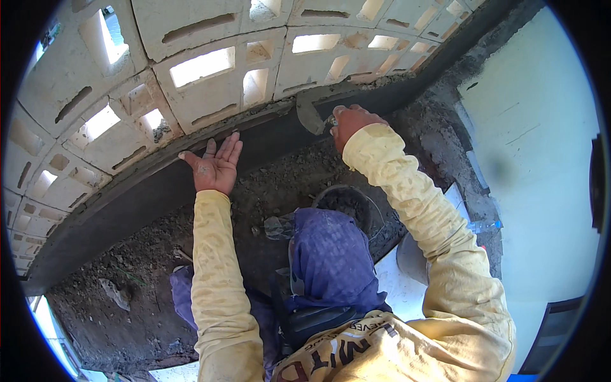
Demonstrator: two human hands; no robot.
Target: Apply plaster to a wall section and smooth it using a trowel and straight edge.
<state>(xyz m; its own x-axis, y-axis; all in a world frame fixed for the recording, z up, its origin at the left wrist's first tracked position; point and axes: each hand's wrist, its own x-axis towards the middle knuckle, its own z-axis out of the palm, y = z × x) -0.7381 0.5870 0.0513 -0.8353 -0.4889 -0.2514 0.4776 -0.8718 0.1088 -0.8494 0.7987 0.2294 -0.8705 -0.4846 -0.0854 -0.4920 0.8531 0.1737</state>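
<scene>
My right hand (pixel 358 124) is closed around the handle of a trowel. The trowel's grey, mortar-smeared blade (pixel 310 117) lies against the top of the dark grey mortar band (pixel 254 141) at the foot of the block wall (pixel 219 95). To the left, my left hand (pixel 216 170) is open, palm up with the fingers spread. Its fingertips reach the upper edge of the mortar band, and no tool is in it. The pale wall blocks have rectangular openings and narrow slots.
Between my arms stands a bucket (pixel 368 213) with dark mortar inside and a wire handle. A clear plastic bag (pixel 279 227) lies beside it on rough soil (pixel 146 274). A grey container (pixel 412 260) and a plastic bottle (pixel 486 226) are near my right arm, by a pale green wall (pixel 541 165).
</scene>
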